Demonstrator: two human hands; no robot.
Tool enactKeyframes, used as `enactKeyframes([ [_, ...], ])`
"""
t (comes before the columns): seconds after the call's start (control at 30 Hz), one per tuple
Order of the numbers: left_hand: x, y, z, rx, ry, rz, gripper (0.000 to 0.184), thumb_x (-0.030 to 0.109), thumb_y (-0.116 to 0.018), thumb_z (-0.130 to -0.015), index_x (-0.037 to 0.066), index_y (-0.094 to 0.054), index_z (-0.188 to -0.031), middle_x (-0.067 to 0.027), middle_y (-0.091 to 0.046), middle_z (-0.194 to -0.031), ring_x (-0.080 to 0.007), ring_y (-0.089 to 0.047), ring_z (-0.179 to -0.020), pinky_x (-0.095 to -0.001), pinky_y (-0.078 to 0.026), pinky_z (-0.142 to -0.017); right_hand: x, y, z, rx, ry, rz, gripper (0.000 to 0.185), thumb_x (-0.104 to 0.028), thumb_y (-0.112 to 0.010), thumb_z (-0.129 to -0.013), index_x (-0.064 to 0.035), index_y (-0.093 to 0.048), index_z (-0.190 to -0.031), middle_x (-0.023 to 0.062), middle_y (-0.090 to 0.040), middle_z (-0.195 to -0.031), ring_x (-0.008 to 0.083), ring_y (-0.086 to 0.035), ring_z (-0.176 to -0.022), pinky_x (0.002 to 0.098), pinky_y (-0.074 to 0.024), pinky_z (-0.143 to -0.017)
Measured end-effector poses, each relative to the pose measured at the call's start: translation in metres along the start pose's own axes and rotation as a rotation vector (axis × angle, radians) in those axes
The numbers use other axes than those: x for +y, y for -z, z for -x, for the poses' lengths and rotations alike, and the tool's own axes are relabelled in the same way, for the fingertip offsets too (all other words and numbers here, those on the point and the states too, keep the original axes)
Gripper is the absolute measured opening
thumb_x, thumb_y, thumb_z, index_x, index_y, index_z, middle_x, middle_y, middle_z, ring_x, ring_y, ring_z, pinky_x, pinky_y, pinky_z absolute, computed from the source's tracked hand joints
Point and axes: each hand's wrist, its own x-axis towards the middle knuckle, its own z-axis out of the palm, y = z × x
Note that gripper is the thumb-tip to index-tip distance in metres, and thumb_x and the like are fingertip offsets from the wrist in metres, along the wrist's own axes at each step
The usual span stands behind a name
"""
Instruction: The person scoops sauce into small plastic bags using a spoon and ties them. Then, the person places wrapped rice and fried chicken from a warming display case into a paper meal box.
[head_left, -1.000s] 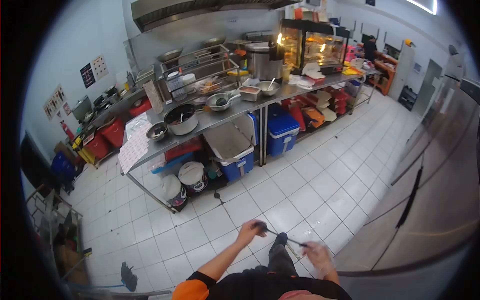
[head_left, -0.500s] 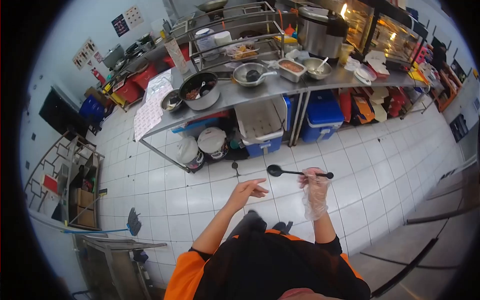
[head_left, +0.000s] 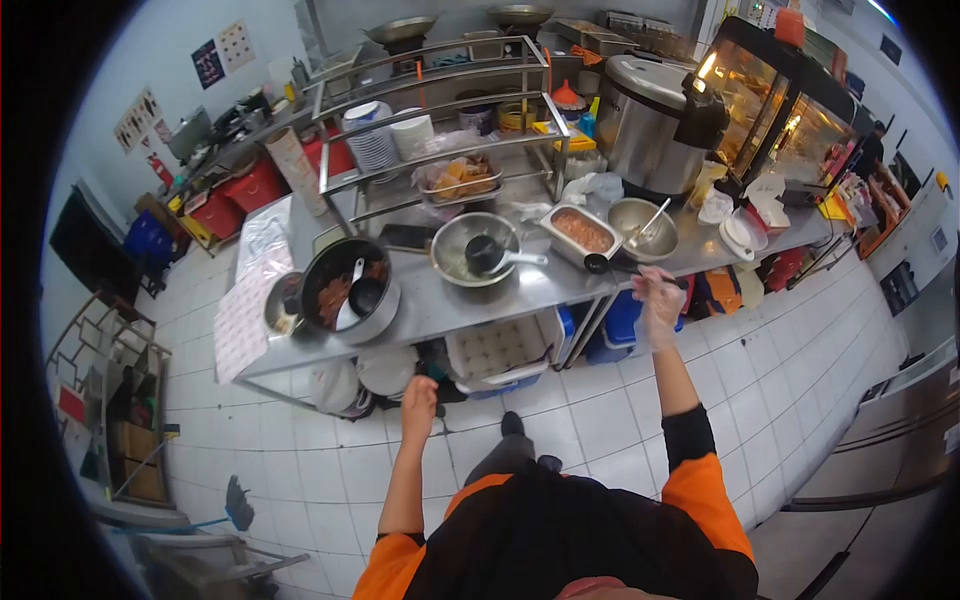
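Observation:
My right hand, in a clear plastic glove, grips a black ladle by its handle. The ladle's bowl is at the counter's front edge, close to a rectangular steel pan of pinkish food. Whether it touches the pan I cannot tell. My bare left hand hangs in front of the counter with its fingers curled in and nothing visible in them. Near the right hand stands a steel bowl with a white-handled utensil. Further left are a steel bowl holding a black ladle and a deep pot of reddish-brown food.
The steel counter crosses ahead, with a wire rack and a large steel cooker on it. A lit display case stands at the right. Below are an open cooler and a blue cooler. White floor tiles surround my feet.
The counter is nearer now. My right hand has carried the ladle forward and up to the counter's edge by the steel pan. My left hand has moved left, and its fingers have curled.

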Motion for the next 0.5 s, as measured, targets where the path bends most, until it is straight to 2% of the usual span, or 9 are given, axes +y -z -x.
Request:
enactKeyframes([
  [0.03, -0.004, -0.016, -0.030, -0.088, -0.002, -0.079, 0.036, 0.043, -0.044, -0.100, 0.009, -0.056, -0.098, 0.0035, -0.042, -0.066, -0.0043, -0.040, -0.054, -0.0213, -0.030, -0.045, 0.010, -0.007, -0.029, -0.043, 0.004, 0.050, 0.035, -0.032, -0.058, -0.095, 0.0009, -0.067, -0.090, 0.0064, -0.068, -0.079, 0.0103, -0.064, -0.071, 0.0242, -0.0497, -0.060],
  [0.1, 0.005, -0.063, -0.074, -0.260, -0.087, -0.215, 0.029, 0.035, -0.046, -0.100, 0.009, -0.059, -0.103, 0.0025, -0.047, -0.074, -0.0074, -0.047, -0.065, -0.0223, -0.038, -0.056, 0.044, -0.022, -0.083, -0.134, 0.013, 0.134, 0.041, -0.039, -0.059, -0.094, 0.0008, -0.066, -0.094, 0.0067, -0.069, -0.078, 0.0102, -0.065, -0.072, 0.0254, -0.0513, -0.062],
  [0.13, 0.013, -0.087, -0.091, -0.377, -0.042, -0.216, 0.021, 0.027, -0.047, -0.099, 0.011, -0.059, -0.106, 0.0029, -0.049, -0.076, -0.0066, -0.048, -0.068, -0.0216, -0.040, -0.060, 0.063, -0.023, -0.100, -0.201, 0.042, 0.420, 0.028, -0.031, -0.056, -0.095, -0.0057, -0.068, -0.097, 0.0045, -0.069, -0.080, 0.0133, -0.065, -0.071, 0.0287, -0.0511, -0.066],
  [0.17, 0.023, -0.108, -0.103, -0.494, 0.009, -0.221, 0.016, 0.018, -0.048, -0.099, 0.013, -0.059, -0.109, 0.0033, -0.051, -0.077, -0.0058, -0.049, -0.072, -0.0210, -0.043, -0.064, 0.070, -0.030, -0.115, -0.266, 0.295, 0.589, 0.028, -0.030, -0.055, -0.095, -0.0069, -0.070, -0.094, 0.0056, -0.069, -0.080, 0.0168, -0.064, -0.071, 0.0304, -0.0506, -0.069],
  [0.23, 0.044, -0.140, -0.123, -0.639, 0.045, -0.232, 0.019, 0.014, -0.049, -0.098, 0.011, -0.059, -0.113, 0.0013, -0.055, -0.082, -0.0067, -0.051, -0.072, -0.0218, -0.045, -0.067, 0.084, -0.037, -0.132, -0.395, 0.793, 0.908, 0.031, -0.030, -0.051, -0.096, -0.0093, -0.074, -0.090, 0.0078, -0.069, -0.079, 0.0237, -0.063, -0.072, 0.0337, -0.0497, -0.075],
  [0.27, 0.048, -0.147, -0.134, -0.715, 0.067, -0.238, 0.021, 0.013, -0.049, -0.097, 0.010, -0.059, -0.116, 0.0002, -0.057, -0.084, -0.0072, -0.052, -0.073, -0.0221, -0.046, -0.068, 0.063, -0.044, -0.131, -0.430, 0.771, 0.959, 0.030, -0.030, -0.050, -0.095, -0.0117, -0.073, -0.089, 0.0078, -0.068, -0.081, 0.0271, -0.062, -0.077, 0.0384, -0.0482, -0.076],
  [0.37, 0.014, -0.155, -0.168, -0.613, 0.276, 0.062, 0.025, 0.012, -0.050, -0.097, 0.005, -0.058, -0.119, -0.0025, -0.060, -0.087, -0.0084, -0.054, -0.073, -0.0223, -0.046, -0.068, 0.076, -0.047, -0.132, -0.444, 0.347, 0.847, 0.030, -0.028, -0.048, -0.096, -0.0101, -0.071, -0.089, 0.0097, -0.067, -0.080, 0.0286, -0.062, -0.076, 0.0405, -0.0471, -0.073],
  [0.4, 0.022, -0.157, -0.174, -0.519, 0.455, 0.162, 0.030, 0.013, -0.052, -0.096, 0.002, -0.054, -0.124, -0.0069, -0.062, -0.096, -0.0125, -0.058, -0.077, -0.0252, -0.048, -0.072, 0.073, -0.048, -0.131, -0.429, 0.264, 0.788, 0.029, -0.026, -0.048, -0.096, -0.0088, -0.069, -0.088, 0.0105, -0.066, -0.079, 0.0292, -0.062, -0.075, 0.0405, -0.0472, -0.072],
  [0.5, 0.037, -0.164, -0.179, -0.219, 0.573, 0.483, 0.036, 0.015, -0.051, -0.097, 0.002, -0.048, -0.130, -0.0105, -0.062, -0.106, -0.0167, -0.060, -0.083, -0.0289, -0.049, -0.078, 0.049, -0.057, -0.129, -0.424, 0.079, 0.622, 0.028, -0.023, -0.047, -0.096, -0.0056, -0.066, -0.086, 0.0126, -0.065, -0.075, 0.0308, -0.062, -0.071, 0.0406, -0.0472, -0.069],
])
